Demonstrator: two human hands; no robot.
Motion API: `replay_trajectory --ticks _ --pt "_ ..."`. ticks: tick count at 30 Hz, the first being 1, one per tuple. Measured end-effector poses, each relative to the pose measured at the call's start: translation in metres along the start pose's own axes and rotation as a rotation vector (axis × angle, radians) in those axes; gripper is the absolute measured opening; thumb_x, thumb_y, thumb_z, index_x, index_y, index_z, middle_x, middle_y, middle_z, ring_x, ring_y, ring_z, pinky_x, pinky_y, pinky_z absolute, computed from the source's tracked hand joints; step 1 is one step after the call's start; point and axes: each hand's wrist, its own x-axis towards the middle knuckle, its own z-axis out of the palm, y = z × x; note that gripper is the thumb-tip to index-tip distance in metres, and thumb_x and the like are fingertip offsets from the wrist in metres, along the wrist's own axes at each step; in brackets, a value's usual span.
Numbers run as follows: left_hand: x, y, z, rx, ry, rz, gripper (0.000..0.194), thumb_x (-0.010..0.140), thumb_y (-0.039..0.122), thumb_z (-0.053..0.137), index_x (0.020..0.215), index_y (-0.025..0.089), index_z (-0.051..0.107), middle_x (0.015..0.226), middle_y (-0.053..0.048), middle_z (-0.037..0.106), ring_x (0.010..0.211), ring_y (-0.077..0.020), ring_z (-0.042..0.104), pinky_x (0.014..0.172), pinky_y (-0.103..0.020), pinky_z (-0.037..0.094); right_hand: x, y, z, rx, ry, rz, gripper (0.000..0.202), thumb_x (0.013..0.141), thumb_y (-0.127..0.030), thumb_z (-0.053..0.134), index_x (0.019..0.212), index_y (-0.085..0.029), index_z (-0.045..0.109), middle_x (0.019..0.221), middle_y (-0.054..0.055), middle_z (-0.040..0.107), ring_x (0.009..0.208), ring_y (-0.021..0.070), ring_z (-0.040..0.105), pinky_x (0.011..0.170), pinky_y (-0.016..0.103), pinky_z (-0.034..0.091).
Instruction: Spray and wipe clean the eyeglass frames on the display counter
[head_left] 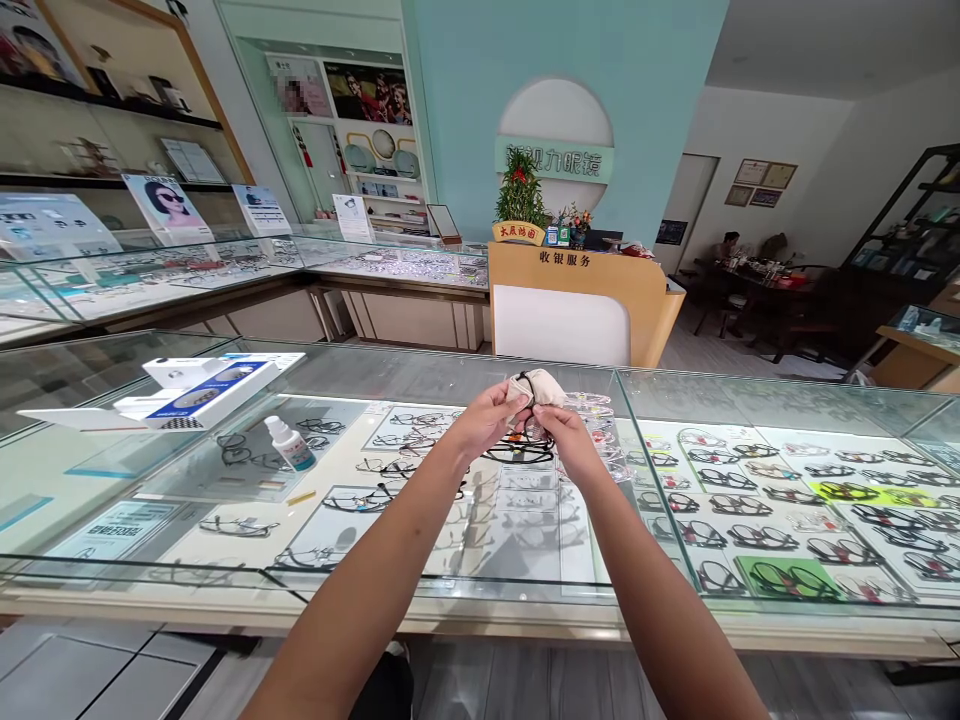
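Observation:
Over the glass counter, both hands are together in the middle of the head view. My left hand (489,418) pinches a beige cloth (546,387) wrapped about a pair of dark-rimmed eyeglasses (526,378). Part of the dark rim shows against the cloth. On the other side, the fingers of my right hand (566,432) are closed on the cloth and the eyeglasses. Most of the eyeglasses is hidden by fingers and cloth. Just below the hands is a black spectacle frame (517,452); whether it lies in the case cannot be made out.
A white spray bottle (290,445) stands on the glass counter (420,370) at the left, near an open white and blue box (214,390). Several spectacle frames (739,507) lie in rows under the glass. A wooden cashier desk (652,300) stands beyond the counter.

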Motion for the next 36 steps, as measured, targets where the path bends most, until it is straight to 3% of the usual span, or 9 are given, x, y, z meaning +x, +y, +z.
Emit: replay_trajectory --ticks 4,9,15,18,23,26,32,36 --pt "-0.002 -0.001 0.005 0.08 0.009 0.054 0.045 0.073 0.045 0.094 0.085 0.017 0.06 0.061 0.006 0.053 0.054 -0.0086 0.051 0.052 -0.022 0.042 0.001 0.002 0.0 -0.067 -0.031 -0.049 0.046 0.084 -0.067 0.073 0.078 -0.021 0.081 0.065 0.0 0.06 0.065 0.0159 0.044 0.067 0.031 0.035" --pt "0.001 -0.008 0.012 0.13 0.114 0.11 0.051 0.077 0.06 0.086 0.079 0.02 0.055 0.051 0.007 0.048 0.046 -0.01 0.047 0.044 -0.023 0.04 0.0 0.001 0.001 -0.109 -0.1 -0.088 0.047 0.089 -0.068 0.069 0.08 -0.023 0.081 0.071 0.001 0.064 0.069 0.0174 0.05 0.07 0.031 0.041" --pt "0.004 -0.012 0.007 0.148 0.208 0.09 0.059 0.079 0.076 0.076 0.073 0.021 0.055 0.045 0.007 0.045 0.038 -0.0087 0.038 0.039 -0.023 0.033 0.0 0.008 0.004 -0.095 -0.111 -0.055 0.046 0.09 -0.065 0.07 0.078 -0.023 0.081 0.073 0.002 0.065 0.073 0.0186 0.052 0.072 0.032 0.041" --pt "0.004 -0.011 0.005 0.091 0.175 0.078 0.058 0.078 0.073 0.079 0.073 0.02 0.055 0.05 0.006 0.045 0.043 -0.0089 0.042 0.042 -0.023 0.035 0.0 0.008 0.004 -0.058 -0.091 -0.05 0.044 0.089 -0.065 0.071 0.078 -0.023 0.081 0.075 0.003 0.067 0.073 0.0187 0.053 0.074 0.032 0.042" --pt "0.002 -0.007 0.005 0.049 0.049 0.087 0.047 0.076 0.054 0.09 0.083 0.017 0.061 0.065 0.005 0.05 0.058 -0.008 0.046 0.056 -0.022 0.04 0.0 0.002 0.0 -0.044 -0.022 -0.063 0.043 0.087 -0.064 0.072 0.084 -0.023 0.082 0.074 0.002 0.065 0.068 0.0169 0.046 0.069 0.032 0.038" --pt "0.001 -0.005 0.003 0.091 0.0 0.08 0.044 0.076 0.048 0.092 0.086 0.017 0.063 0.069 0.004 0.054 0.059 -0.0077 0.045 0.058 -0.023 0.039 0.0 0.004 -0.001 -0.052 -0.05 -0.071 0.044 0.088 -0.065 0.071 0.084 -0.022 0.082 0.072 0.002 0.063 0.068 0.0165 0.045 0.068 0.031 0.036" --pt "0.002 -0.006 0.0 0.161 0.022 0.091 0.046 0.072 0.049 0.094 0.086 0.018 0.062 0.065 0.005 0.057 0.053 -0.0072 0.045 0.052 -0.023 0.038 0.0 0.007 -0.001 -0.064 -0.058 -0.056 0.047 0.089 -0.067 0.07 0.079 -0.022 0.08 0.071 0.001 0.063 0.069 0.0169 0.048 0.069 0.031 0.039" --pt "0.003 -0.012 0.003 0.199 0.111 0.133 0.051 0.075 0.061 0.089 0.087 0.019 0.063 0.06 0.005 0.059 0.047 -0.0078 0.046 0.046 -0.023 0.038 -0.001 0.004 0.002 -0.119 -0.056 -0.047 0.056 0.085 -0.075 0.069 0.068 -0.022 0.074 0.071 0.004 0.065 0.073 0.0195 0.054 0.074 0.032 0.044"
